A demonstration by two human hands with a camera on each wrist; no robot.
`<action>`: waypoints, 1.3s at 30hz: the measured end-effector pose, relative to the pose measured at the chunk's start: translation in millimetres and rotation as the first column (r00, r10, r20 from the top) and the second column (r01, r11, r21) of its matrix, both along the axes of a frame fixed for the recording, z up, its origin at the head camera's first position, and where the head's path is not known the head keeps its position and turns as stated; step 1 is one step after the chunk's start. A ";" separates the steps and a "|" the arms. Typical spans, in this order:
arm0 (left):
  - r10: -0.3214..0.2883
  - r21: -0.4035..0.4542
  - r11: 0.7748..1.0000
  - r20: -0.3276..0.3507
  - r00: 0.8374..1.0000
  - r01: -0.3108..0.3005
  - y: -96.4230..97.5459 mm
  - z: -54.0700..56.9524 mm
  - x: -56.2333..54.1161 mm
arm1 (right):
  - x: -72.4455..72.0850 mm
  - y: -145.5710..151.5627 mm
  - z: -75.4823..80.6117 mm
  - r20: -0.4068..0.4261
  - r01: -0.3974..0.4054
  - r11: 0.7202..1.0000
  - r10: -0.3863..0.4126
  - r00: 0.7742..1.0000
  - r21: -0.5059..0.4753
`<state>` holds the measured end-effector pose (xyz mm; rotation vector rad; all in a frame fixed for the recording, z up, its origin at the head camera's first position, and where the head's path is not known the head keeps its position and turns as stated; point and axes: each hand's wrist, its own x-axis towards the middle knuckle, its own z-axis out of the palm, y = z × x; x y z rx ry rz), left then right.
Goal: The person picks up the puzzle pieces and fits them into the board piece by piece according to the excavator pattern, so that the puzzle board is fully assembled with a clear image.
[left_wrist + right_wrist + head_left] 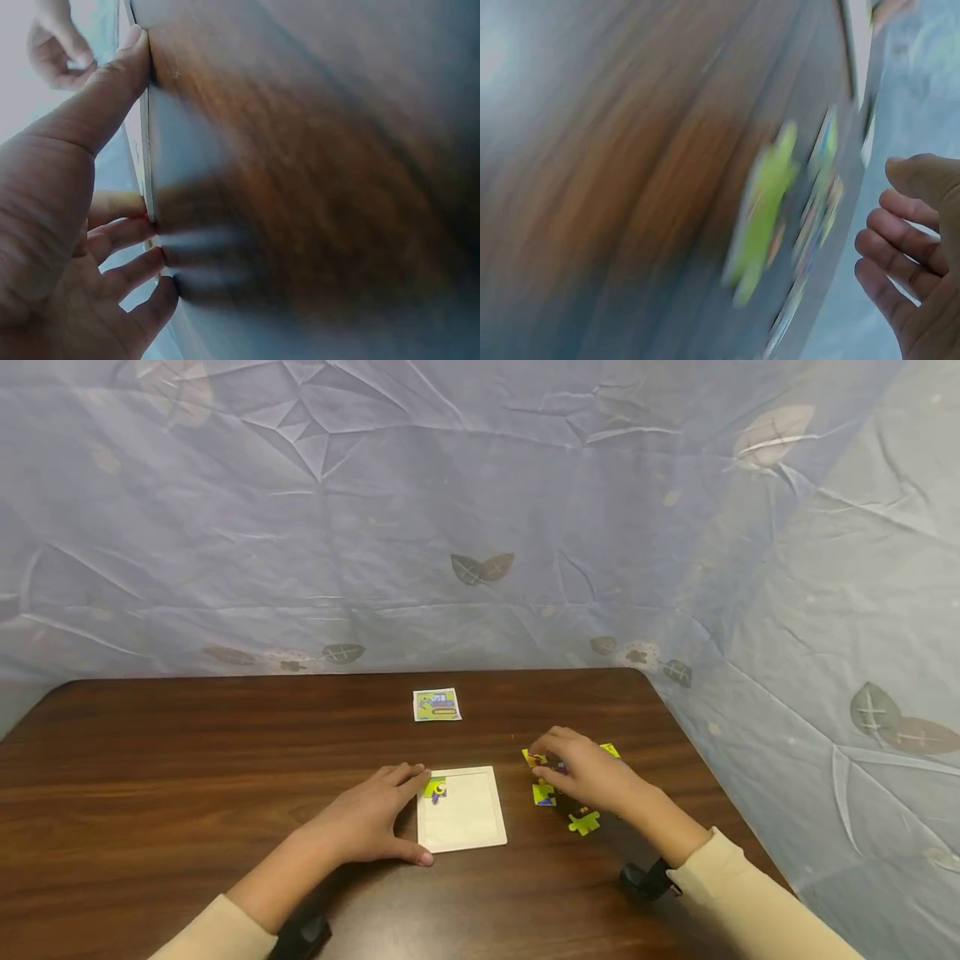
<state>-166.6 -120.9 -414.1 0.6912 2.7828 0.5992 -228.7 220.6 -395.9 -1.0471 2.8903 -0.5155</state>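
Cream sleeves point(753, 897); relaxed left hand point(369, 818) touches tray point(468, 818); empty right hand point(587, 771) hovers over puzzle pieces point(583, 823); card point(437, 704) illegible.

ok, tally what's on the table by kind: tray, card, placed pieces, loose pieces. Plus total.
Tray: 1
Picture card: 1
Puzzle piece in the tray: 1
Loose puzzle pieces: at least 4; the right hand blocks part of the group
Total: at least 7
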 end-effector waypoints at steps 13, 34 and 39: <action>-0.025 -0.002 1.000 -0.028 0.999 0.025 1.3 2.6 -1.1 | -9.2 68.4 -11.6 -0.020 0.100 0.995 -0.100 0.995 0.005; -0.047 -0.010 0.999 -0.048 0.998 0.046 2.9 0.5 -3.5 | -17.6 68.0 -12.5 0.021 0.122 0.990 -0.123 0.992 0.065; -0.046 -0.011 0.999 -0.054 0.998 0.045 2.1 -0.3 -2.6 | -16.3 60.2 -8.8 -0.016 0.141 0.989 -0.141 0.990 0.040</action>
